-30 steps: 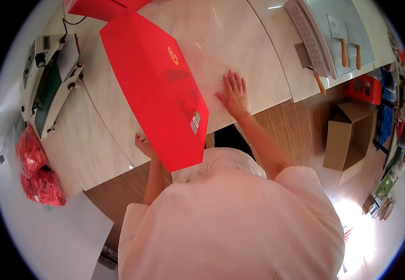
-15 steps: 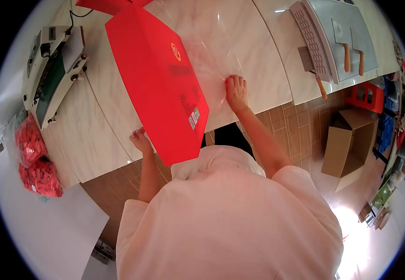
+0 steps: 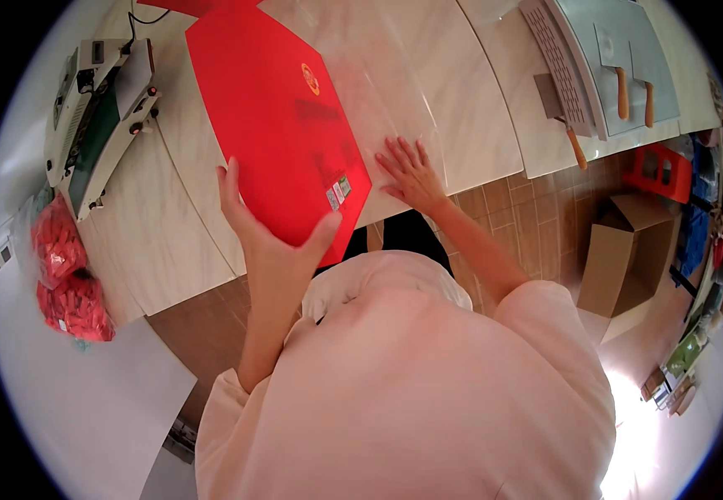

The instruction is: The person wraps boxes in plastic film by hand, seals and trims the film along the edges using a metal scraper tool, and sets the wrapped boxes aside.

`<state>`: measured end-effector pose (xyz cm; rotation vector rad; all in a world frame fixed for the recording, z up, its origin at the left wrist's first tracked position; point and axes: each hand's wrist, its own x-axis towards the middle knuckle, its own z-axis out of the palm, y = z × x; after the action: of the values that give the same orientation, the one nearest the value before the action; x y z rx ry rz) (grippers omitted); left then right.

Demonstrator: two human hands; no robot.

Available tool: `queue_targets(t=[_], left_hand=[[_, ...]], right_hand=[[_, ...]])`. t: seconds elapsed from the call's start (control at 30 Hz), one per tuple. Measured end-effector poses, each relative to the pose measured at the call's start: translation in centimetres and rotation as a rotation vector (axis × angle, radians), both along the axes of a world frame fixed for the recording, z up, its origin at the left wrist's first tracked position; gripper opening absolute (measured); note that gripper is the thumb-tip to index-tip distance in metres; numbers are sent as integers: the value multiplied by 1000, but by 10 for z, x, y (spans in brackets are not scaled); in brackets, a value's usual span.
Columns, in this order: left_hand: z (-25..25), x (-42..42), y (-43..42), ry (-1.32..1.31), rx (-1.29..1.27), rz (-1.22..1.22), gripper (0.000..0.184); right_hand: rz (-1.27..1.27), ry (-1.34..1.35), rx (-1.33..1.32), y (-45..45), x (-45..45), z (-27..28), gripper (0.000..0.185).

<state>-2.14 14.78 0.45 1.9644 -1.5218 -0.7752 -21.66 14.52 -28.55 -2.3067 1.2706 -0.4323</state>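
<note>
A tall red box (image 3: 270, 108) with a gold emblem, dark print and small label patches stands on the marble-patterned table. Clear plastic film (image 3: 382, 92) spreads out from its right side. At the near end of the box is my left hand (image 3: 274, 237), with thumb and fingers wide apart. Its fingers reach along the left edge and the thumb overlaps the lower right face; firm contact cannot be made out. My right hand (image 3: 413, 177) lies flat with spread fingers on the film and tabletop, just right of the box.
On the left are a sealing machine (image 3: 99, 125) and bags of red packets (image 3: 70, 292). A grey metal-topped unit (image 3: 620, 67) with wooden-handled spatulas stands at the right. An open carton (image 3: 624, 258) and a red stool (image 3: 657, 173) are on the floor.
My left hand has risen from the table edge to the near end of the box and opened wide. My right hand has uncurled and flattened. The box has shifted slightly.
</note>
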Motion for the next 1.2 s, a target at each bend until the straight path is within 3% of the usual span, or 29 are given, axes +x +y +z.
queue_targets(t=[0.07,0.27,0.4,0.47,0.5,0.57,0.6,0.67,0.7,0.8,0.97,1.07,1.2], left_hand=[[4,-5,-11,-7,16,8,99],[11,-4,-14,-1,28,80,99],[4,6,-8,-57,11,134,98],[7,-1,-7,-62,14,139,98],[9,-5,-7,-60,17,153,98],[7,-8,-4,-91,13,122,98],[6,-9,-4,-120,9,103,99],[7,-18,-4,-124,6,81,99],[8,-23,-3,-128,5,64,100],[15,-38,-1,-248,57,-47,102],[15,-49,2,-198,103,-136,103],[16,-49,4,-173,98,-178,104],[15,-39,7,-109,121,-198,105]], right_hand=[[-20,37,-134,2,2,-15,61],[-56,91,-255,7,7,-31,48],[-190,-132,-212,1,11,-32,40],[-397,-488,-137,-3,12,-24,30],[-407,-491,-138,-5,12,-18,30],[-818,-941,321,-7,8,-6,23],[-821,-943,319,-10,3,2,23],[-1140,-1492,418,-19,-9,25,25],[-1159,-1517,396,-20,-15,41,27],[-1127,-1563,361,-19,-20,84,26],[-887,-1558,246,-5,-8,145,17],[-634,-1343,171,11,0,171,11],[-450,-1257,118,23,9,191,9]])
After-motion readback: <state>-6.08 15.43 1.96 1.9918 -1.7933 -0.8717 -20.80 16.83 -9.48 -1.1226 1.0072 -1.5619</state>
